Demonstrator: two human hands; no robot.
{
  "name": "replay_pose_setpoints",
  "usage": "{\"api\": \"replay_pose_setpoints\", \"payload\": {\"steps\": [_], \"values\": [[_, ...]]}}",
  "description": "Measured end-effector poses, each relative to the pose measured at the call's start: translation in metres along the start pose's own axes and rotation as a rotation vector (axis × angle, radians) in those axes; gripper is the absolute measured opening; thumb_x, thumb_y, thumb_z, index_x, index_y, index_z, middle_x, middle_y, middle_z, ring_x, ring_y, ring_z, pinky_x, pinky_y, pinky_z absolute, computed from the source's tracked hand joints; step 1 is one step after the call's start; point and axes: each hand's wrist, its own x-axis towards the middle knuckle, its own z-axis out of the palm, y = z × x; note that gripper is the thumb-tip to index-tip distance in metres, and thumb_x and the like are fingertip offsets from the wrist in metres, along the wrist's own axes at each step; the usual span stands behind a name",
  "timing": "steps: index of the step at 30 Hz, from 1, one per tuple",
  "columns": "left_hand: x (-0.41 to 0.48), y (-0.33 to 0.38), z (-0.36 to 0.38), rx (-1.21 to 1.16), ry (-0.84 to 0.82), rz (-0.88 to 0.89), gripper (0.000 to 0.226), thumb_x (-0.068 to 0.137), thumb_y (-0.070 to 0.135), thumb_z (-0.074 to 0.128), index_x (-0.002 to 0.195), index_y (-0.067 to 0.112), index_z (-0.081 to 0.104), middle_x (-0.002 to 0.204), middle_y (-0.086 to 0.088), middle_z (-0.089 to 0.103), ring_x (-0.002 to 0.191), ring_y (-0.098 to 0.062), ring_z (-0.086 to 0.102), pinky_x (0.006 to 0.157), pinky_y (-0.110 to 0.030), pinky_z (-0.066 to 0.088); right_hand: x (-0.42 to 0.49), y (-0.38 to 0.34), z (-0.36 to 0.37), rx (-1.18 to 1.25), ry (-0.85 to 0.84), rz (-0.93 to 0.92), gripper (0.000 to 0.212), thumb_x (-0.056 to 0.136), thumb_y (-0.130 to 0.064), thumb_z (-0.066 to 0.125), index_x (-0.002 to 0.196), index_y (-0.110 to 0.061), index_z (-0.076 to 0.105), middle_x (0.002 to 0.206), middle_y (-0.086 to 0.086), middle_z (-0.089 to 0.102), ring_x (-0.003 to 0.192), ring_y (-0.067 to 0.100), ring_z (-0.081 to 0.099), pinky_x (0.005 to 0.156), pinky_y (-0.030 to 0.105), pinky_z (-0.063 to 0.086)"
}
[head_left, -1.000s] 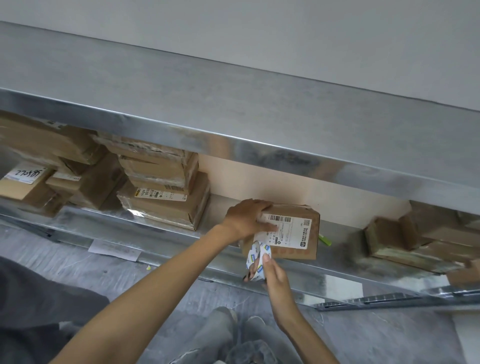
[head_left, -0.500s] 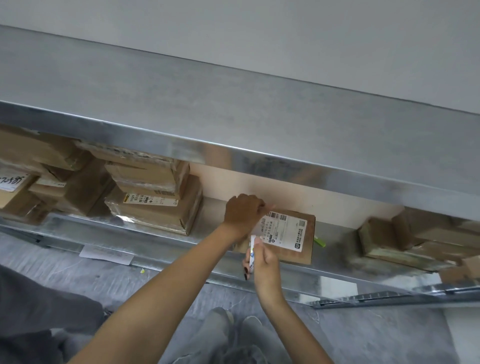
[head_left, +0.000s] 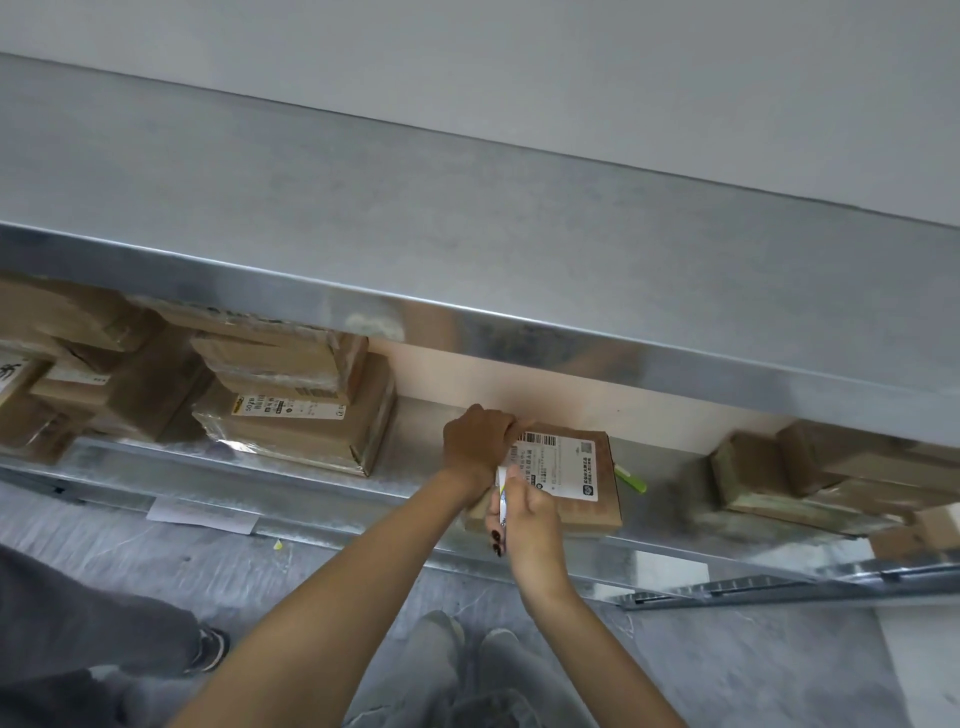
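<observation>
A small brown cardboard parcel (head_left: 587, 499) with a white shipping label (head_left: 563, 462) lies flat on the lower metal shelf (head_left: 322, 480). My left hand (head_left: 478, 441) grips the parcel's far left corner with curled fingers. My right hand (head_left: 527, 512) is at the parcel's near left edge and pinches a white roll of stickers (head_left: 502, 499) with blue and yellow print, seen edge-on. Part of the parcel's left side is hidden behind both hands.
Stacked brown parcels (head_left: 296, 400) fill the shelf to the left, and more parcels (head_left: 810, 478) sit at the right. A green marker (head_left: 631, 479) lies just right of the parcel. The upper metal shelf (head_left: 467, 249) overhangs. My shoes (head_left: 467, 644) and another person's leg (head_left: 93, 639) are on the grey floor.
The parcel has gone from tilted upright toward me to lying flat on the shelf. My right hand has turned the sticker roll edge-on and risen to the parcel's edge.
</observation>
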Motion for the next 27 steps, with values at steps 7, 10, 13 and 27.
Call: {"api": "replay_pose_setpoints", "payload": {"steps": [7,10,13,27], "values": [[-0.002,0.002,0.002,-0.056,0.092,-0.064,0.056,0.097,0.058,0.036,0.069,0.018,0.062,0.075,-0.001,0.067,0.074,-0.022,0.059,0.063,-0.030,0.041,-0.019,0.014,0.001,0.108,-0.037,0.193,0.046,0.103,-0.023,0.033,0.062,-0.007,0.048,0.039,-0.004,0.037,0.032,0.008,0.032,0.036,0.018,0.031],[-0.003,0.002,0.002,-0.112,0.094,-0.077,0.056,0.096,0.060,0.038,0.066,0.018,0.060,0.071,0.000,0.066,0.067,-0.019,0.058,0.060,-0.029,0.041,-0.018,0.017,-0.001,0.114,-0.046,0.194,0.045,0.103,-0.022,0.033,0.063,-0.006,0.048,0.037,-0.006,0.035,0.031,0.007,0.031,0.036,0.018,0.030],[-0.002,0.000,0.003,-0.167,0.080,-0.083,0.058,0.095,0.059,0.039,0.064,0.015,0.059,0.069,0.000,0.065,0.066,-0.020,0.056,0.062,-0.031,0.045,-0.016,0.014,0.000,0.117,-0.064,0.196,0.045,0.103,-0.024,0.034,0.063,-0.007,0.048,0.039,-0.006,0.036,0.032,0.007,0.031,0.036,0.019,0.030],[-0.001,0.002,-0.007,-0.219,-0.081,-0.021,0.046,0.100,0.047,0.035,0.064,0.021,0.045,0.079,-0.005,0.066,0.079,-0.029,0.059,0.073,-0.040,0.049,-0.015,0.029,-0.008,0.072,-0.117,0.361,0.047,0.102,-0.027,0.036,0.060,-0.009,0.047,0.042,0.003,0.038,0.029,0.012,0.031,0.037,0.015,0.028]]}}
